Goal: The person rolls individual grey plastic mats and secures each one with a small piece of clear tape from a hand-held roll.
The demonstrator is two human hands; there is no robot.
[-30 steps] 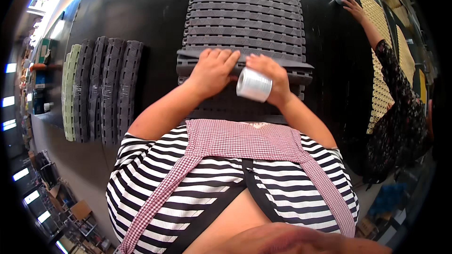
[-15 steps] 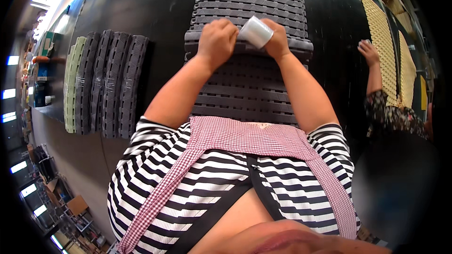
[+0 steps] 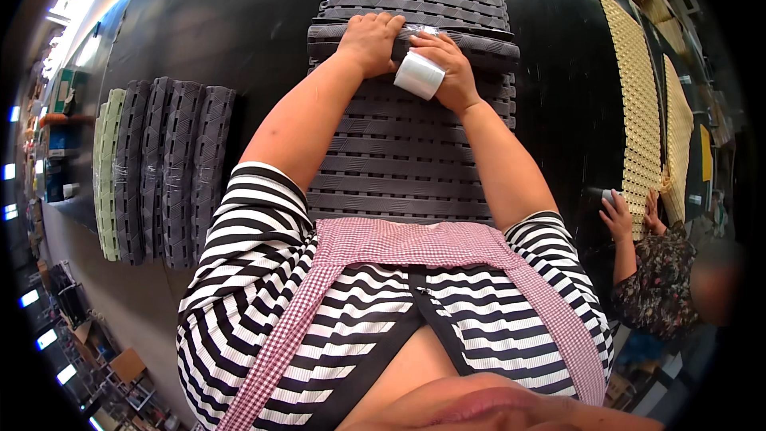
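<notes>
A grey slatted plastic mat lies lengthwise on the black table in front of me, with a rolled part across it near the far end. My left hand grips this roll from above, fingers curled over its far side. Just to the right, my right hand holds a roll of clear tape and presses its fingers onto the mat roll. A shiny strip of clear film shows on the roll by the right fingertips. The undersides of both hands are hidden.
At the left of the black table stand several grey rolled mats and a pale green one, side by side. On the right, a co-worker's hands are beside a long cream mat; another cream mat lies beyond.
Both hands have come down onto the rolled mat, the right with the tape roll turned toward me. Film now shines on the roll. The co-worker's hand has moved nearer, and a second hand shows.
</notes>
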